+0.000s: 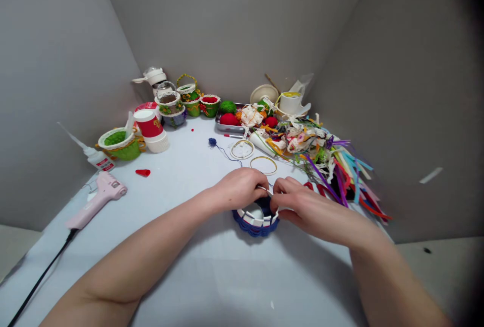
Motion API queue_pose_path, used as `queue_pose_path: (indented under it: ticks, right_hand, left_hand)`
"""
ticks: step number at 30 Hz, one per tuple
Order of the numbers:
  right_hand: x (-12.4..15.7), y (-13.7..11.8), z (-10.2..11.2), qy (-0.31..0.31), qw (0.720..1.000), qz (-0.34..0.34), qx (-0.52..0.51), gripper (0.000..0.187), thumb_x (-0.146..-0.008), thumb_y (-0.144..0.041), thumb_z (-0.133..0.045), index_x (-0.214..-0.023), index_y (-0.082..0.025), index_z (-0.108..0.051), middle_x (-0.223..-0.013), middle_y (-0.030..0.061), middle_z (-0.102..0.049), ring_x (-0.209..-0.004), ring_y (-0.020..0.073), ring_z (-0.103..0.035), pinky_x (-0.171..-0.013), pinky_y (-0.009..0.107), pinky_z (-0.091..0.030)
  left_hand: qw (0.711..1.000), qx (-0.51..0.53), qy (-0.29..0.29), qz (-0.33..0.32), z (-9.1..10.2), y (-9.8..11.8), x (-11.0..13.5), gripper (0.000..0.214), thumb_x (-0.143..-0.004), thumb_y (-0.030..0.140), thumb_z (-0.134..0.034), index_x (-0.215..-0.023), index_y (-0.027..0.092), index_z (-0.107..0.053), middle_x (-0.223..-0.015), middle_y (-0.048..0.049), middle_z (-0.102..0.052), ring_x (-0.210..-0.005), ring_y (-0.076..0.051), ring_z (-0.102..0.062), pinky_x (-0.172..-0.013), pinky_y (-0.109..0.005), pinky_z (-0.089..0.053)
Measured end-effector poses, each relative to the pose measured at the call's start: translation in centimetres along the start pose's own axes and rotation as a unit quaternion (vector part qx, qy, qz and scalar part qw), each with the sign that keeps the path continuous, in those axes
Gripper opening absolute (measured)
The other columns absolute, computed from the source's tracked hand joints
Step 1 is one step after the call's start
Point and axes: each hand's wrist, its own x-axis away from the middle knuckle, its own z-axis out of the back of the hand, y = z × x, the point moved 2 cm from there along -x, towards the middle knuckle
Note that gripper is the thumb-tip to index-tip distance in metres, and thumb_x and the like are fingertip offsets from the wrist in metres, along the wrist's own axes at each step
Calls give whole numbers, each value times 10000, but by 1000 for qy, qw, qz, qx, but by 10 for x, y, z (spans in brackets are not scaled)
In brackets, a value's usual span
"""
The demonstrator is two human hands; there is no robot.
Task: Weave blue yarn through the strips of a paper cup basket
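Note:
A blue crocheted basket with white upright strips around its wall sits on the white table under my hands, tilted towards me. My left hand and my right hand meet over its rim, with fingertips pinching a thin white strand. The hands hide the far side of the basket. Just beyond them lie a gold ring and a white-and-gold ring. A blue yarn ball trails a thin blue thread towards my hands.
A pink glue gun with a black cord and a white glue bottle lie at left. Decorated cups and a paper cup stack stand behind. A metal tray holds yarn balls. Colourful ribbons spread right. Grey walls surround the table.

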Motion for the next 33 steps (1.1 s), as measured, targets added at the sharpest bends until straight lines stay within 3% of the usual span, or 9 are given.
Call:
queue_pose_path:
  ticks: [4, 8, 12, 16, 23, 27, 33]
  right_hand:
    - [1, -2, 1, 7, 1000, 5, -6, 165, -864, -125, -486, -754, -202, -581, -929, 34, -516, -904, 178, -474, -741, 290, -384]
    - [2, -2, 2, 11, 1000, 2, -13, 153, -878, -139, -481, -793, -209, -588, -951, 34, -512, -922, 179, -473, -750, 293, -385]
    - [0, 0, 0, 40, 999, -2, 3, 129, -875, -150, -492, -829, -213, -594, -954, 40, -511, -913, 182, -472, -741, 298, -388]
    - [-3, 2, -2, 74, 997, -9, 20, 160, -885, -150, -469, -845, -218, -608, -937, 52, -517, -898, 188, -479, -745, 313, -400]
    - [1, -11, 4, 122, 992, 11, 8, 315, -872, -269, -536, -1187, -271, -535, -1226, 97, -458, -1150, 247, -422, -931, 403, -385]
    - [-4, -24, 2, 149, 988, 10, 29, 199, -904, -307, -500, -1060, -246, -607, -1140, 94, -552, -1097, 246, -459, -921, 419, -357]
    - [-13, -30, -10, 126, 990, 7, 66, 143, -913, -262, -502, -916, -228, -641, -882, 47, -655, -917, 213, -508, -849, 391, -297]
  left_hand:
    - [1000, 1, -5, -8, 3, 0, 1, 159, -819, 224, -538, -891, 174, -670, -885, -33, -685, -836, -169, -600, -750, -266, -448]
    - [996, 67, 41, -47, 24, 3, 10, 334, -818, 330, -593, -1119, 186, -589, -1084, -62, -634, -995, -180, -570, -858, -288, -442]
    - [990, 83, 64, -95, 44, 7, 32, 217, -853, 353, -560, -983, 190, -622, -1028, -49, -639, -990, -166, -556, -904, -298, -403]
    - [995, 21, 19, -98, 34, 5, 57, 318, -772, 437, -648, -1005, 221, -629, -1059, -37, -631, -1032, -193, -512, -929, -339, -353]
    - [995, -31, 86, -41, 13, -1, 63, 196, -890, 350, -504, -984, 206, -597, -995, -37, -639, -1036, -192, -478, -890, -358, -309]
    - [992, -62, 98, -43, 12, 2, 62, 177, -903, 318, -481, -1012, 225, -584, -978, -29, -651, -1093, -216, -444, -912, -401, -250]
    - [990, -90, 94, -55, 10, -2, 69, 171, -892, 301, -499, -1024, 222, -574, -1000, -37, -660, -1109, -234, -422, -925, -432, -210]
